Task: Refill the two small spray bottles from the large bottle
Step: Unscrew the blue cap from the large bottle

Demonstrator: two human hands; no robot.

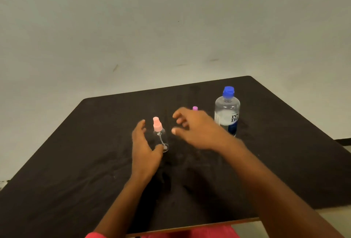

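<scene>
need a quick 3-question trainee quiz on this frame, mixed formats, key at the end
1. True or false: the large bottle lies on its side with its cap off.
2. Which bottle stands right beside the left hand? A) the pink-topped spray bottle B) the large bottle C) none
3. Fill in: the right hand hides all but the ____ top of the second spray bottle.

Key:
1. False. It stands upright with its blue cap on.
2. A
3. purple
</scene>
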